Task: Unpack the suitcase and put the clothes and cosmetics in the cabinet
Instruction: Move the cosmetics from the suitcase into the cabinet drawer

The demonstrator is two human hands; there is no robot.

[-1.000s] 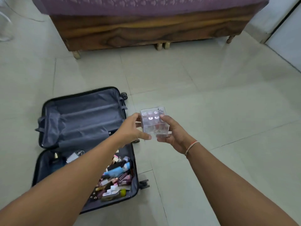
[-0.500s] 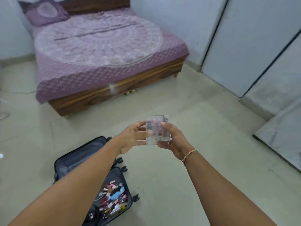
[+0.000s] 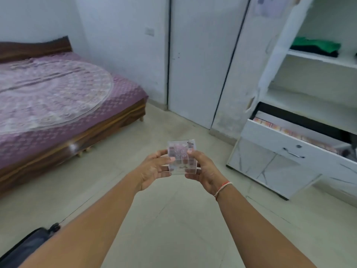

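Observation:
A clear plastic organiser box [image 3: 180, 154] with small cosmetic tubes inside is held in front of me at mid-frame. My left hand [image 3: 154, 168] grips its left side, thumb on the front. My right hand [image 3: 202, 170] grips its right side, with a thread band on the wrist. The white cabinet [image 3: 301, 105] stands open at the right, with a pulled-out drawer [image 3: 286, 144] and shelves above. Folded green and black clothes [image 3: 316, 47] lie on an upper shelf. Only a corner of the dark suitcase [image 3: 29, 246] shows at the bottom left.
A wooden bed [image 3: 58, 105] with a purple patterned cover fills the left side. A closed white door [image 3: 197, 59] is straight ahead. Pale floor tiles [image 3: 173, 219] stretch between the bed and the cabinet.
The view has swung up and to the right: the suitcase has slid almost out of frame and the open cabinet has come into view. Both hands keep holding the clear box.

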